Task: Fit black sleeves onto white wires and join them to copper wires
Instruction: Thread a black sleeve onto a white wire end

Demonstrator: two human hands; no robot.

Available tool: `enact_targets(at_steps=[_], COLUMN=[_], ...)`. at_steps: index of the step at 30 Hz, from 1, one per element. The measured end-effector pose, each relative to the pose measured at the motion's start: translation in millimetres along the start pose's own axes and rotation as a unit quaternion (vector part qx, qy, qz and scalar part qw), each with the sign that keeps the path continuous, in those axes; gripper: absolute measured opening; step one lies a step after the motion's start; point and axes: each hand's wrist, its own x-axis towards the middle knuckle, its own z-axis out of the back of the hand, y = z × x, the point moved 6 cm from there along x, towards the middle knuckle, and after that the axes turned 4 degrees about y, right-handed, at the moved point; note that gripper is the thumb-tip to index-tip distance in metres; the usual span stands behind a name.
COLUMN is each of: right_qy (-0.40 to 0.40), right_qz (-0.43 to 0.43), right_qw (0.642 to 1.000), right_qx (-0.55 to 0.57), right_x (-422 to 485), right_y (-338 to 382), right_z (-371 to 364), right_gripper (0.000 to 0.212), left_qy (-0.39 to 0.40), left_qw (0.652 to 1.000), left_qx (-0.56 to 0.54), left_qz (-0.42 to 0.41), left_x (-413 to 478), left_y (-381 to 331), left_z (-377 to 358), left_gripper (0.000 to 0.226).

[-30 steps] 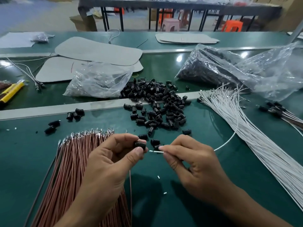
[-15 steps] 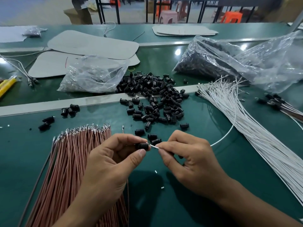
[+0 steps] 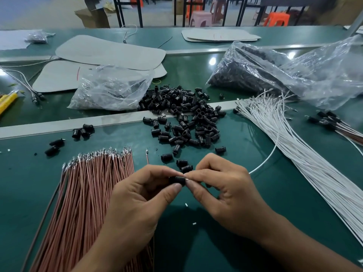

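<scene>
1. Currently the left hand [image 3: 137, 201] pinches one black sleeve [image 3: 177, 180] between thumb and fingers [image 3: 172, 190], low over the desk [image 3: 245, 222] and just in front of the sleeve pile [image 3: 186, 118]. The right hand [image 3: 225, 195] pinches the white wire [image 3: 265, 160] right at its tip, with the tip at the sleeve mouth. I can't tell how far in it sits.
2. Risk: the tip misses the bore or catches on the rim. Cause: thin floppy wire, small bore, fingers hiding the joint.
3. Risk: the wire buckles if it's pushed while jammed. The grip close to the end helps.
4. Risk: the sleeve pops out of the pinch, since it looks small, round and smooth. It would likely land among the loose sleeves nearby.
5. Risk: the wire's slack loops back toward the white wire bundle [image 3: 294, 154], so a tug could drag neighbouring wires out of line.
6. Risk for the join: the left forearm lies over the copper wires [image 3: 94, 193] and could scatter them. One stray copper wire [image 3: 147, 157] lies just beside the bundle.
</scene>
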Motion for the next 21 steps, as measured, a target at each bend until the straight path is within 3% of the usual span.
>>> enact_targets(at_steps=[8,13,18,21], right_qy=[-0.02,0.045,-0.008,-0.019], right_qz=[-0.002,-0.006,0.023,0.045], right_qw=[0.999,0.998,1.0,0.999], right_qx=[0.036,0.048,0.018,0.0], right_x=[0.9,1.3,0.9,2.8], right_y=[-0.7,1.2,0.6,-1.0], right_z=[3.4,-3.5,2.6,6.9], right_gripper=[0.029,0.031,0.018,0.014], left_qy=[-0.006,-0.023,0.013,0.015], left_qw=[0.998,0.988,0.979,0.97], left_qx=[0.056,0.142,0.18,0.218], left_qz=[-0.017,-0.052,-0.089,-0.108], left_x=[-0.6,0.0,-1.2,-1.4], left_y=[1.6,-6.5,-12.4,-23.8], left_z=[-0.2,5.3,1.3,12.0], left_gripper=[0.025,0.024,0.027,0.044])
